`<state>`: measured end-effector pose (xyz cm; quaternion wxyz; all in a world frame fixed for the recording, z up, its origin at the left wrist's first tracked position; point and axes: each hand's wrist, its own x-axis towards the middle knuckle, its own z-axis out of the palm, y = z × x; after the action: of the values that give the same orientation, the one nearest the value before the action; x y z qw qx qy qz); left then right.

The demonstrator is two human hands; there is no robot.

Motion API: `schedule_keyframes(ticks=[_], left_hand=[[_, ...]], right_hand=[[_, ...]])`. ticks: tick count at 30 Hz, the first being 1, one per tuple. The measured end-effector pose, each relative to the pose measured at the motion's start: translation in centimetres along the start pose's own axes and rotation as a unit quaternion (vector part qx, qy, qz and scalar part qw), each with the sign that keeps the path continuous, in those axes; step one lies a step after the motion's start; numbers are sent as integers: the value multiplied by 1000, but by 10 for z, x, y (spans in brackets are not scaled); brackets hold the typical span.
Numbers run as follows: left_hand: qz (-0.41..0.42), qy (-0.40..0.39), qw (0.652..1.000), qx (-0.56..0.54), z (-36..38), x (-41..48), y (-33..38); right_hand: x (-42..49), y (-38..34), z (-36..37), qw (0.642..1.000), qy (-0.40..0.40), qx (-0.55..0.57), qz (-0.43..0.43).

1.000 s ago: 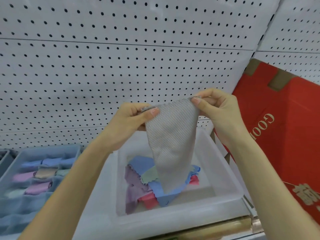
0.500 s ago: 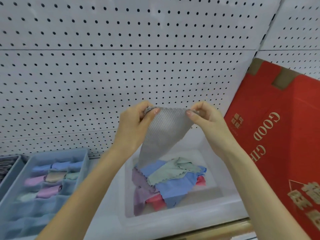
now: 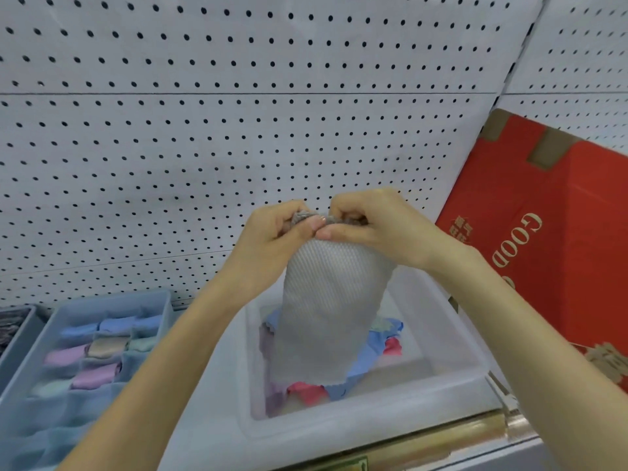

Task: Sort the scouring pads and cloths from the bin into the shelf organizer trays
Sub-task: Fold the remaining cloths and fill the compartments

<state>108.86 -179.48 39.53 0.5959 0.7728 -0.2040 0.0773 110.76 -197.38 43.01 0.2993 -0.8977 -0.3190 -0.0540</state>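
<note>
Left hand (image 3: 272,239) and right hand (image 3: 380,229) pinch the top of a grey bumpy mesh cloth (image 3: 329,300), hanging over the clear plastic bin (image 3: 452,338). Blue, pink and purple cloths (image 3: 363,368) lie in the bin, not sorted yet. Left of the bin, a blue organizer tray (image 3: 112,302) already holds rolled cloths (image 3: 97,375).

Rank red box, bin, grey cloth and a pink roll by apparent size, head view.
Largest: red box and bin, about alike; the frame cuts off the box, so unranked.
Next: grey cloth, held nearer the camera.
Smallest: pink roll in the tray.
</note>
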Motion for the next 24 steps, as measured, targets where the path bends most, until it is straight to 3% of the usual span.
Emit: schedule_keyframes(ticks=[4,8,17,20,24], left_hand=[[-94,-4,969,-230,8,-15,-6],[-163,-67,961,-214,24,-34,-33],[-206,-126,942,-234,12,-56,-63],[-245,-141,909,-308,-2,-60,-70],[-308,18,802,-511,3,-57,-91]], right_hand=[[7,-6,-13,999,8,47,-25],[12,-14,-39,996,48,67,-40],[16,-6,-87,990,125,62,5],[11,15,-78,985,142,70,72],[0,53,-42,954,185,127,199]])
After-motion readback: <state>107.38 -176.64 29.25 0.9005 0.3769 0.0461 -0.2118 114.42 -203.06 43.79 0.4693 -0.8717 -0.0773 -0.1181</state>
